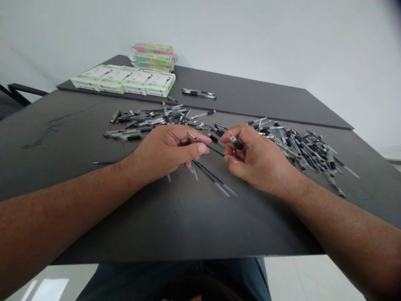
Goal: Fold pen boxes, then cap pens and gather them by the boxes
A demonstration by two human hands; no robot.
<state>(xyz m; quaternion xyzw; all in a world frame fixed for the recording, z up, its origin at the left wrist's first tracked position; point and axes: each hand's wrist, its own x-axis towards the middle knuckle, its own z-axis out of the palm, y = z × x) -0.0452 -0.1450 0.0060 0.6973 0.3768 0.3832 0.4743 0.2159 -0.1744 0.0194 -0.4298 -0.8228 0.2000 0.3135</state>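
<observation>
Two hands are held low over the dark surface (188, 221). The left hand (166, 150) is curled, its fingers pinching a thin black refill (208, 147) together with two or three loose refills hanging below. The right hand (257, 161) is closed around a black grip piece (237, 142) at the refill's tip. Two heaps of pen parts (300, 148) lie beyond, then four green boxes (125, 81).

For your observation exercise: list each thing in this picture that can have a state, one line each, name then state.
left hand: closed on a thin refill
right hand: pinching a pen barrel
pen parts: scattered loose on the table
green boxes: shut, side by side
colourful boxes: stacked
</observation>
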